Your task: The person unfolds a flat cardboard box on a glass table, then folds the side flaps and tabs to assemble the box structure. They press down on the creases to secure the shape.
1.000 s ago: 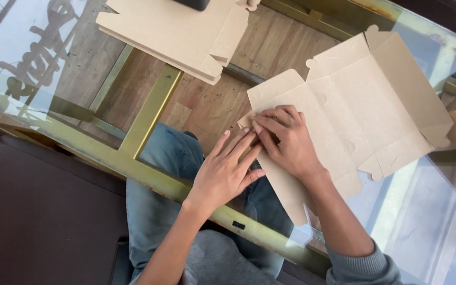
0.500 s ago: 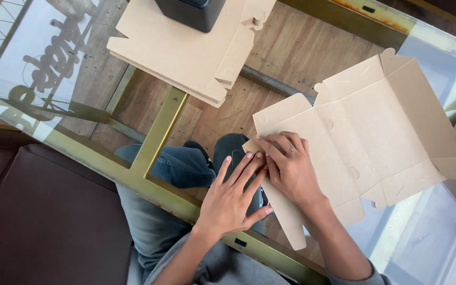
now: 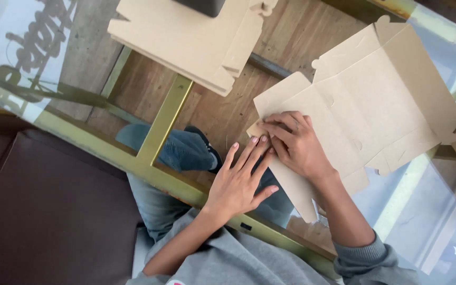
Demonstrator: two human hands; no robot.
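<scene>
Plain tan-brown, unprinted, on the flat cardboard box blank (image 3: pixel 365 100) at centre right and the stacked cardboard (image 3: pixel 186 37) at the top. Brass-gold along the glass table frame (image 3: pixel 162 126). Blue denim on jeans (image 3: pixel 180 150) under the glass. Grey sleeve (image 3: pixel 365 258) at lower right. Dark brown seat cushion (image 3: pixel 43 221) lower left.
</scene>
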